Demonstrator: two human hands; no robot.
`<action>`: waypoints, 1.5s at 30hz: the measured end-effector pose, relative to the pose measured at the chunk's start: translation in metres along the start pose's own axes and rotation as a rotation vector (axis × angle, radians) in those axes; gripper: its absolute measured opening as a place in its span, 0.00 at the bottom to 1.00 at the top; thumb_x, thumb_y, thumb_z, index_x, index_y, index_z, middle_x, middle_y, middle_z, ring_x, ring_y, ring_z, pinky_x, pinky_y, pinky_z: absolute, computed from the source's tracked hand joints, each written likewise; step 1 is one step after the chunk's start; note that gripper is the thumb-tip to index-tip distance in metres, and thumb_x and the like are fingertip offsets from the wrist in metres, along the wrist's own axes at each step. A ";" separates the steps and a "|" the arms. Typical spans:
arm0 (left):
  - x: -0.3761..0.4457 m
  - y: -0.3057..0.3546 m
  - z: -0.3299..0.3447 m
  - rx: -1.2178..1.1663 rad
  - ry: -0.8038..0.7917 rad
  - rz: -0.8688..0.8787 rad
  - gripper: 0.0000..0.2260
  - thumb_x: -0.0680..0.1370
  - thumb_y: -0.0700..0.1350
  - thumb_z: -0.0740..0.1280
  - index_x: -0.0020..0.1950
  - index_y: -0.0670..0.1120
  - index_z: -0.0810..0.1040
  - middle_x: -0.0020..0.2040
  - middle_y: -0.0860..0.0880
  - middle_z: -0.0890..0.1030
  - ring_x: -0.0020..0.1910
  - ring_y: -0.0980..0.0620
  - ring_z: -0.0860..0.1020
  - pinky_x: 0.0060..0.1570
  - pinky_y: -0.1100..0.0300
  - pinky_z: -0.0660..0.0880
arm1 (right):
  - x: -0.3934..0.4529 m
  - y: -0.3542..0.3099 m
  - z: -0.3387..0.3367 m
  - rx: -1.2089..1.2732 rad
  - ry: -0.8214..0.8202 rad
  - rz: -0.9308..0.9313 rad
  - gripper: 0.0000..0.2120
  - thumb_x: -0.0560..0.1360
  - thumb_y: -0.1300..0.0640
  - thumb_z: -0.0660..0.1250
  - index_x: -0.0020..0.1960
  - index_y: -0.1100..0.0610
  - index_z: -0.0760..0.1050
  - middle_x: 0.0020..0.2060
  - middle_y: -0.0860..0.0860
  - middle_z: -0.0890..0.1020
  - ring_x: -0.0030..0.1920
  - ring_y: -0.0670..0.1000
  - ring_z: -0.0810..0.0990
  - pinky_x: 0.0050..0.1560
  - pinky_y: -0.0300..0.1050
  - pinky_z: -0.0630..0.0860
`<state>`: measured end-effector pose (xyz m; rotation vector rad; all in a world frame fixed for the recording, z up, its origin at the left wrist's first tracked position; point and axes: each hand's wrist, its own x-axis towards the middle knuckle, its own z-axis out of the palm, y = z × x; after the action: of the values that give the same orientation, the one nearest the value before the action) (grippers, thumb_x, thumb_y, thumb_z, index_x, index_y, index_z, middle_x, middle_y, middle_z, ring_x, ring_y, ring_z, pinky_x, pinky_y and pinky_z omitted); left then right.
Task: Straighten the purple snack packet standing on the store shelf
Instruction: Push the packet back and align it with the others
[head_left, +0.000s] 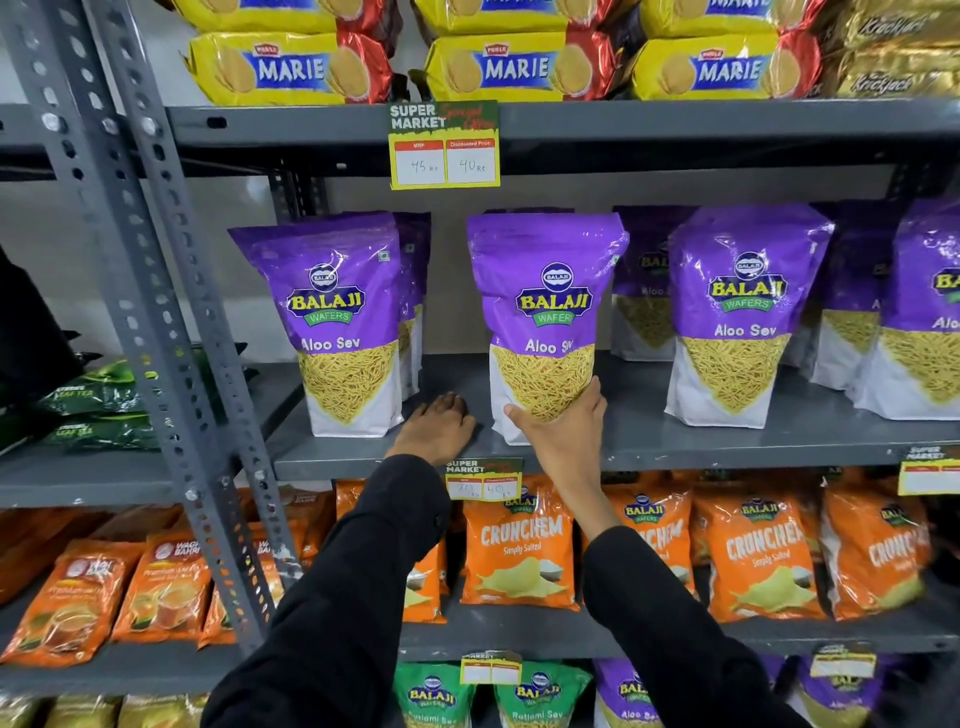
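At nine o'clock from the middle of the view a grey slotted upright (156, 312) carries the shelf (675, 441). Just right of it stands a purple packet on the left (343, 322), upright at the shelf's front. The left hand (436, 428) lies palm down on the bare shelf between that packet and the next, its fingers (452, 402) flat and loosely together, holding nothing and touching neither pack.

In the middle stands the purple snack packet (543, 317), the one to be straightened. It rests on the shelf with its top leaning slightly toward one o'clock. The right hand (561, 431) cups its lower front from six o'clock, thumb at the left bottom corner, fingers (592, 395) spread wide up the right side, pressed to the film.

At three o'clock more purple packets (743, 312) stand near, with others behind.

The grip is low and the pack is tall, so a quick twist would likely tip the top backward or sideways into its right neighbour. A hard squeeze could crush the contents. The front edge is close, and a pull toward six o'clock might slide the base off the shelf.
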<state>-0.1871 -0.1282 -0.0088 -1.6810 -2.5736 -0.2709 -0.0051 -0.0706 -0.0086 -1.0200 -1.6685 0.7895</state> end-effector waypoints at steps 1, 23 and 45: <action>0.000 -0.001 0.000 0.001 -0.001 0.001 0.24 0.85 0.53 0.51 0.78 0.42 0.65 0.81 0.43 0.63 0.81 0.45 0.61 0.78 0.46 0.57 | 0.001 0.000 0.002 0.004 0.004 0.003 0.60 0.63 0.39 0.82 0.81 0.58 0.51 0.73 0.56 0.65 0.71 0.59 0.72 0.63 0.56 0.76; -0.002 0.000 -0.003 -0.020 -0.011 -0.001 0.26 0.85 0.52 0.50 0.80 0.41 0.61 0.83 0.43 0.60 0.82 0.46 0.58 0.79 0.47 0.55 | 0.025 0.002 0.014 -0.038 0.031 -0.023 0.54 0.59 0.38 0.83 0.73 0.58 0.59 0.67 0.57 0.69 0.67 0.58 0.74 0.59 0.54 0.78; -0.009 0.003 -0.007 0.039 -0.021 0.030 0.25 0.86 0.51 0.49 0.80 0.41 0.61 0.83 0.42 0.60 0.83 0.46 0.57 0.80 0.46 0.56 | 0.027 0.007 0.014 0.009 0.020 -0.028 0.54 0.59 0.39 0.83 0.75 0.55 0.59 0.69 0.55 0.68 0.68 0.56 0.73 0.60 0.53 0.78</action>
<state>-0.1814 -0.1366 -0.0034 -1.7164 -2.5490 -0.2011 -0.0207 -0.0442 -0.0077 -0.9931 -1.6574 0.7657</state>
